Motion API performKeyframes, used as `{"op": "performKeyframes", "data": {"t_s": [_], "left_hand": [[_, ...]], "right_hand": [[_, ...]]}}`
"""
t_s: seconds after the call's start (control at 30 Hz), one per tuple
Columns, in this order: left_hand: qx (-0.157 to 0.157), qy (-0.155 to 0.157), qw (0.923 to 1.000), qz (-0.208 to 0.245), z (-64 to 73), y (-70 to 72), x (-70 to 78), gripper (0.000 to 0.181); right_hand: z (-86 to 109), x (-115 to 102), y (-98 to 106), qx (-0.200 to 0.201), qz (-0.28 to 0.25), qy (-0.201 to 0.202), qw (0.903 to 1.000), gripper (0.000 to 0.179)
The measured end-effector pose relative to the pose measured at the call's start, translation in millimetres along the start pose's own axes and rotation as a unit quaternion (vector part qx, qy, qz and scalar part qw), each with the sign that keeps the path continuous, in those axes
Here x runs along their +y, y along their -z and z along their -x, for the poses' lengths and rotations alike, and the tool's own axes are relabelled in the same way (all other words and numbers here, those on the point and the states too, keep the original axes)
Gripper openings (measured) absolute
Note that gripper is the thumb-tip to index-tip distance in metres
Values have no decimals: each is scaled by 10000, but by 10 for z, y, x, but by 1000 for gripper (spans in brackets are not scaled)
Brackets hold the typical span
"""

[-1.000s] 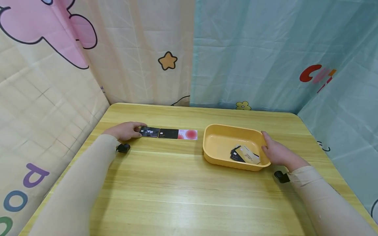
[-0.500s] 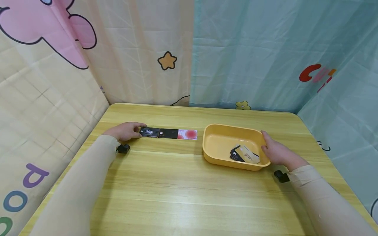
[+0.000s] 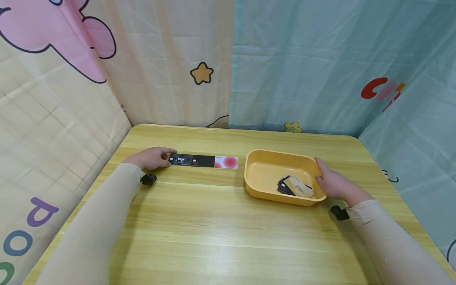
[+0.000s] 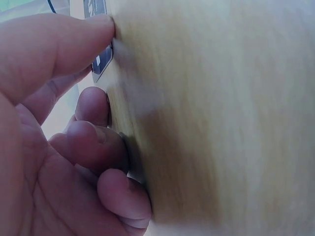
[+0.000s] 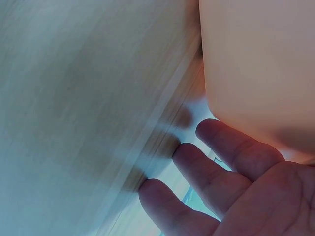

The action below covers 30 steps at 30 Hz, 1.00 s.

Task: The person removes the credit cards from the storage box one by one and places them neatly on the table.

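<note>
My left hand (image 3: 152, 158) is at the left end of a black Vip card (image 3: 181, 159), pinching it between thumb and index finger. The other fingers are curled close to the tabletop in the left wrist view, where the card (image 4: 102, 63) shows beside the thumb. To its right a second black VIP card (image 3: 203, 161) and a white card with pink-red circles (image 3: 228, 162) continue the row, end to end. On the right, my right hand (image 3: 335, 183) grips the right rim of a yellow plastic basin (image 3: 263, 174). Its fingers lie outside the wall.
Several overlapping cards, a gold card (image 3: 298, 187) on top, lie in the basin's front right part. The wooden table (image 3: 213, 229) is backed by printed curtains (image 3: 303, 59) at the rear and sides.
</note>
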<state>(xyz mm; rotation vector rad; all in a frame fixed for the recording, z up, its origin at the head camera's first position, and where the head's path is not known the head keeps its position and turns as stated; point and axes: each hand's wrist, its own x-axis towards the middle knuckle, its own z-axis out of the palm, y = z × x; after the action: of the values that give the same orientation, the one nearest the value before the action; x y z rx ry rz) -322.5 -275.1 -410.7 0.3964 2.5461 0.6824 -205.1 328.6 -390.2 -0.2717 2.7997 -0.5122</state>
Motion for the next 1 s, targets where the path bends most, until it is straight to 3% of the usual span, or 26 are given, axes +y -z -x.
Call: {"op": "performKeyframes", "data": {"t_s": [1.0], "left_hand": [[-82, 69, 9998, -192, -5, 29, 2, 67]], "right_hand": [[-28, 44, -7, -6, 8, -48, 10000, 66]]}}
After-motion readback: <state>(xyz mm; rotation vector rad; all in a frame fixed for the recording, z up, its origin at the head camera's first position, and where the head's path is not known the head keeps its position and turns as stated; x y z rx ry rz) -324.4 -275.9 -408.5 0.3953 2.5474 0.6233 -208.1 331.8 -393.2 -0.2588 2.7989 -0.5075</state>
